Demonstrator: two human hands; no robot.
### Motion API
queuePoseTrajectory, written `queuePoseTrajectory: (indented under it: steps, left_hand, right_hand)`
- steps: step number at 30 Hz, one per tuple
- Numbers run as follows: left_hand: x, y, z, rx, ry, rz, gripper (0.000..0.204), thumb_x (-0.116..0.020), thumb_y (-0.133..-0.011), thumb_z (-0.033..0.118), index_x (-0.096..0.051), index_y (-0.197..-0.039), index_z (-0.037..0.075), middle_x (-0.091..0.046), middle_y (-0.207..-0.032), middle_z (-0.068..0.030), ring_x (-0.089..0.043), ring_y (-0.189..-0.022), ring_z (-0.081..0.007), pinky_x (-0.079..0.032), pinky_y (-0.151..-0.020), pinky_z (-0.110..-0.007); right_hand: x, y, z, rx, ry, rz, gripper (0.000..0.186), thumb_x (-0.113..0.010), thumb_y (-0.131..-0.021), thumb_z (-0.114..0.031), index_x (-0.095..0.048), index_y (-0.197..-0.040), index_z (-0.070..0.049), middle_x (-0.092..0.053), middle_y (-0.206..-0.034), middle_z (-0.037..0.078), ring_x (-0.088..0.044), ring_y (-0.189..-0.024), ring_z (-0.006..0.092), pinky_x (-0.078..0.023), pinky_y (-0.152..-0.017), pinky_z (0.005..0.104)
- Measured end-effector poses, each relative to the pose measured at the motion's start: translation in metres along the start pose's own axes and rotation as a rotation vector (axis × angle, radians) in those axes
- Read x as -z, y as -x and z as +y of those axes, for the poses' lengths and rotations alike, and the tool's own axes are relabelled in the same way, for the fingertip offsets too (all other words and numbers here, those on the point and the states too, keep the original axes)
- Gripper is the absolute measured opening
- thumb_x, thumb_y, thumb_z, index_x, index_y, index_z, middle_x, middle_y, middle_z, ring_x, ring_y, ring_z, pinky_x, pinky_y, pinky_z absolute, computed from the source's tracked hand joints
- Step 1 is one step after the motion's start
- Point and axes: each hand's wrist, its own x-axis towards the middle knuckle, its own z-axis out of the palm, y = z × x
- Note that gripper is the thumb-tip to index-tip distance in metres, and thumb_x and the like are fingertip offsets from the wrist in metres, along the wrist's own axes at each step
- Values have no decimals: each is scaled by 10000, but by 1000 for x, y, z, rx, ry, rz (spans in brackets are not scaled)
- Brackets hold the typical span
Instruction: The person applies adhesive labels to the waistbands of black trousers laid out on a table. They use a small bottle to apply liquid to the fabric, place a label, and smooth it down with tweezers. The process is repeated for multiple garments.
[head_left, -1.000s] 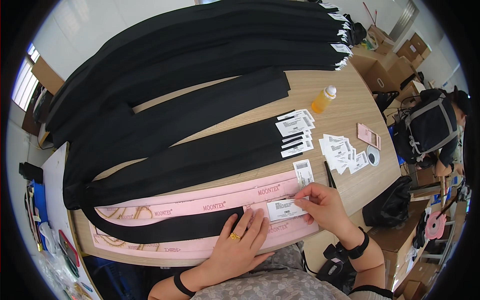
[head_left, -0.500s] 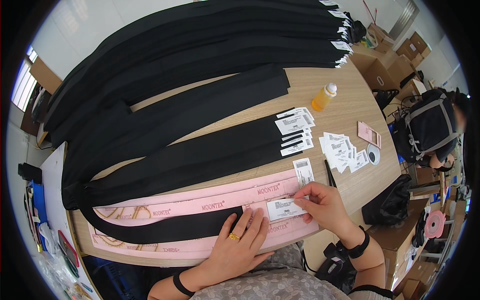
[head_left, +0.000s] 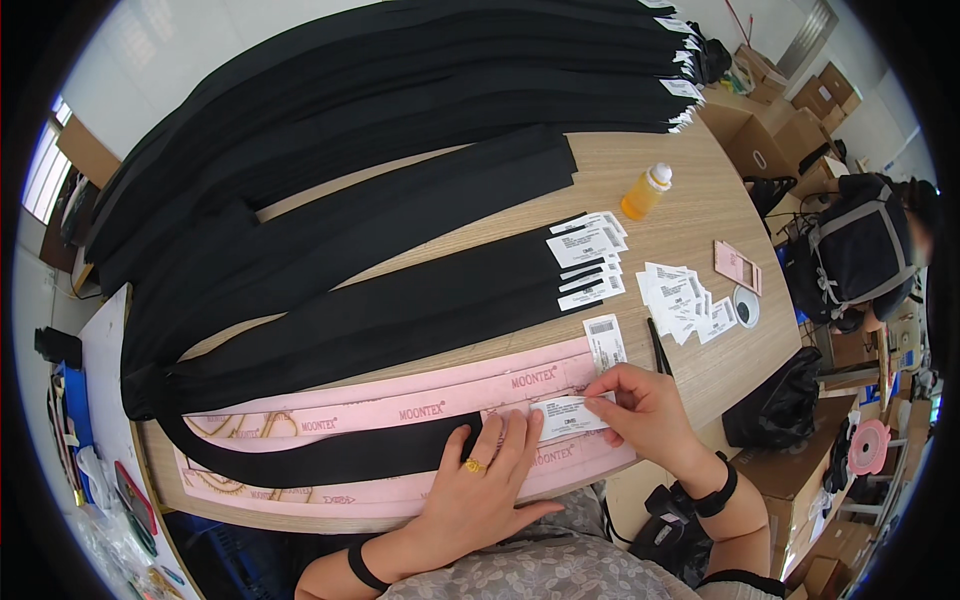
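Observation:
My left hand (head_left: 480, 480) lies with fingers apart over the end of a black fabric strip (head_left: 330, 455) and the pink printed sheets (head_left: 440, 385) beneath it, its fingertips at the left edge of a white printed label (head_left: 560, 420). My right hand (head_left: 645, 420) pinches that label's upper right corner between thumb and index finger. Another white tag (head_left: 602, 340) stands out above it on the pink sheets. Farther back lies a row of black strips (head_left: 420, 280) with overlapping white tags (head_left: 585, 240) at their right ends.
More tagged black strips (head_left: 380, 80) cover the back. On the right are loose labels (head_left: 675, 300), a yellow bottle (head_left: 645, 195), a pink card (head_left: 735, 265), a small round dish (head_left: 745, 307) and a dark slim tool (head_left: 657, 345). Boxes (head_left: 760, 140), a black backpack (head_left: 855, 250) and another person stand beyond.
My left hand has shifted slightly right, its fingertips reaching the label and its thumb stretching farther out. My right hand still pinches the label. The view has shifted slightly.

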Motion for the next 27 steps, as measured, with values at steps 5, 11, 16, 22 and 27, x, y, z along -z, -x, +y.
queuePoseTrajectory:
  steps: [5,11,16,22,27]
  left_hand:
    - [2,-5,2,16,-14,-11,1004,-717,-809,732,-585,-1424,-50,-539,-1356,-190,-502,-1241,-337,-441,-979,-525]
    - [1,-6,3,19,-18,-22,1009,-730,-798,721,-585,-1409,-68,-539,-1347,-189,-508,-1225,-339,-440,-961,-520]
    - [-1,-5,3,3,-30,10,982,-731,-797,728,-598,-1424,-17,-539,-1362,-188,-507,-1238,-341,-448,-962,-528]
    - [-2,-1,3,-3,-33,8,953,-732,-804,723,-600,-1443,29,-514,-1392,-192,-490,-1262,-356,-441,-987,-534]
    - [-1,-1,3,4,-3,7,948,-730,-825,700,-571,-1471,25,-510,-1395,-197,-487,-1274,-360,-444,-997,-542]
  right_hand:
    - [2,1,0,80,135,36,105,-770,-933,-37,-720,-1024,-23,-667,-716,25,-613,-561,56,-446,-497,229]
    - [16,11,-2,392,332,237,174,-794,-878,-5,-722,-1034,-36,-691,-861,52,-635,-599,93,-468,-522,259]
    - [59,17,4,634,765,447,201,-756,-863,50,-724,-1040,-41,-693,-872,82,-668,-637,207,-524,-570,305]
    - [97,23,20,697,1415,287,514,-680,-834,-19,-665,-1330,-151,-648,-1071,60,-666,-876,230,-573,-640,339]
    - [97,25,17,764,1488,148,566,-670,-846,-58,-636,-1396,-184,-627,-1089,53,-628,-846,210,-562,-635,324]
